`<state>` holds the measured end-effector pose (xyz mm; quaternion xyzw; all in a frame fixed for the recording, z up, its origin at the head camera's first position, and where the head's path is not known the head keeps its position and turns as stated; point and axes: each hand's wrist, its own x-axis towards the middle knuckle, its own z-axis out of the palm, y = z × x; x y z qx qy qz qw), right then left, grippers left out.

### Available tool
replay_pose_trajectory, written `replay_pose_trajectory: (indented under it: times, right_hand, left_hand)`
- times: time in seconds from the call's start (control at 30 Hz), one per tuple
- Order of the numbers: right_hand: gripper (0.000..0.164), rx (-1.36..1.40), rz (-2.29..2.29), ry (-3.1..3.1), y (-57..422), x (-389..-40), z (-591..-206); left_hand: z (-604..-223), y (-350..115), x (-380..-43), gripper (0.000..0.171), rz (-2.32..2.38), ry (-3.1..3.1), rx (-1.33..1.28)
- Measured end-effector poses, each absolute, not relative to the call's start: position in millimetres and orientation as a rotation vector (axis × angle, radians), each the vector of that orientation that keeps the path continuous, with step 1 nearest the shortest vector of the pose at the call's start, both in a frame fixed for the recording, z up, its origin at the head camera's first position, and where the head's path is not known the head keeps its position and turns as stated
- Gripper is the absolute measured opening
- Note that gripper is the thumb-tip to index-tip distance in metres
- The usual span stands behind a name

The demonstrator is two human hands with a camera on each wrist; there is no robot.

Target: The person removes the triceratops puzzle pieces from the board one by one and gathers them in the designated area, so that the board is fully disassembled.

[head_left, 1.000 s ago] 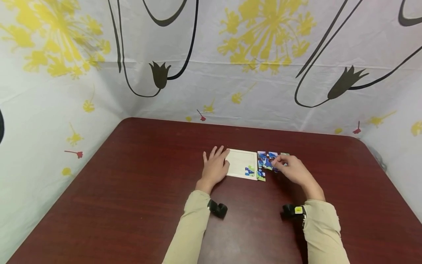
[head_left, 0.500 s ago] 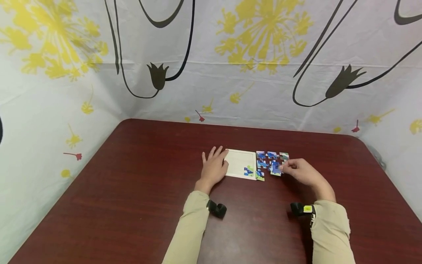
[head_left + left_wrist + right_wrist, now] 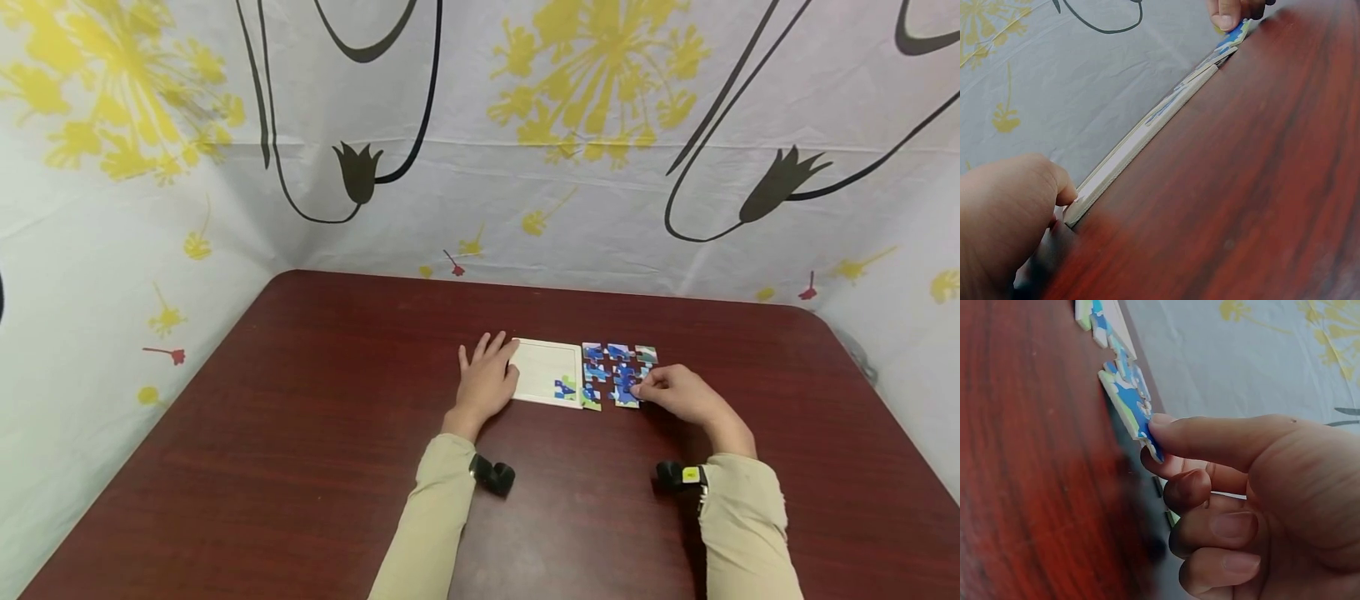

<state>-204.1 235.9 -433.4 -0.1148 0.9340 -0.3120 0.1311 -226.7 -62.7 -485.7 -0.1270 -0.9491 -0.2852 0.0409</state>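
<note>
My left hand (image 3: 486,385) rests at the left side of a pale wooden puzzle tray (image 3: 542,364), fingers spread. In the left wrist view its thumb (image 3: 1065,190) touches the tray's near corner. One puzzle piece with blue and green print (image 3: 564,388) lies in the tray's lower right corner. My right hand (image 3: 686,398) pinches a blue puzzle piece (image 3: 1127,403) between thumb and forefinger; the other fingers are curled below. That piece is tilted in the right wrist view, at the near side of the loose pieces.
Several loose puzzle pieces (image 3: 595,372) lie in rows just right of the tray, one at its lower right corner (image 3: 591,397). The dark red table (image 3: 315,433) reaches back to a white patterned cloth (image 3: 465,183).
My right hand has carried the blue puzzle piece from the middle of the loose pieces rightward, then toward the near side. The left hand stays on the tray.
</note>
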Motion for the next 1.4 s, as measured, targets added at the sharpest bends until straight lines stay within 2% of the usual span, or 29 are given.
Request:
replay_pose_trajectory:
  times: [0.4, 0.73, 1.0, 1.4]
  right_hand:
    - [0.021, -0.283, -0.877, 2.767, 234, -205, -438]
    - [0.025, -0.205, -0.832, 2.862, 229, -203, -435]
    - [0.026, -0.294, -0.946, 2.907, 219, -205, -435]
    - [0.015, -0.532, -0.946, 2.837, 171, -208, -444]
  left_hand:
    - [-486, -63, -227, 0.046, -0.878, -2.912, -0.390]
    - [-484, -62, -226, 0.046, -0.879, -2.902, -0.391]
    - [-486, -62, -227, 0.046, -0.875, -2.911, -0.380]
    - [-487, -62, -227, 0.045, -0.881, -2.901, -0.393]
